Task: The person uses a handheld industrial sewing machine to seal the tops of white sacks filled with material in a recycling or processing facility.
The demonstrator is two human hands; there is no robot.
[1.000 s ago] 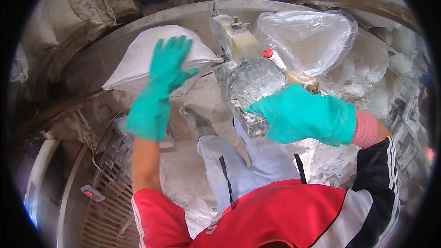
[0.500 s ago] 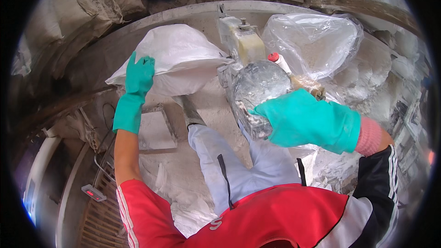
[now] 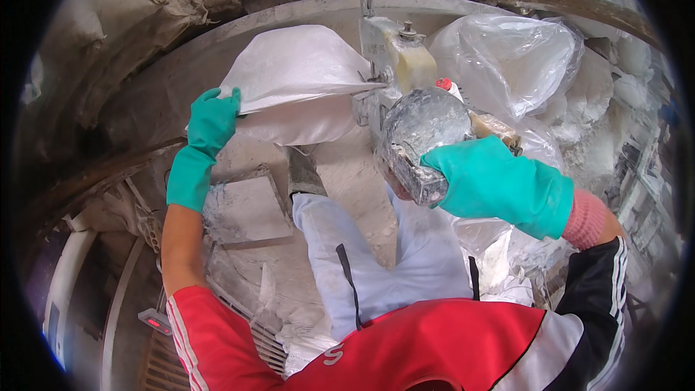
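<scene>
My left hand (image 3: 211,123), in a green rubber glove, pinches the left edge of a white sack (image 3: 289,65), whose right end meets a powder-coated grey machine (image 3: 376,112) with a pale yellow housing (image 3: 411,58). My right hand (image 3: 492,185), also gloved, grips the machine's lower front part beside a round, dusty grey housing (image 3: 423,119); its fingertips are partly hidden. A red-capped white tube (image 3: 449,87) and a dusty brown fitting (image 3: 494,130) are behind that hand.
A clear plastic bag (image 3: 521,58) lies right of the machine. Dusty sacks (image 3: 130,22) are piled at upper left. Below are a square slab (image 3: 246,210), wooden slats (image 3: 163,362) and a small device with a red display (image 3: 154,322). A curved rim (image 3: 304,3) runs behind the machine.
My left hand moved down and left from over the sack and closed on its edge, lifting and stretching it. My right hand stayed on the machine.
</scene>
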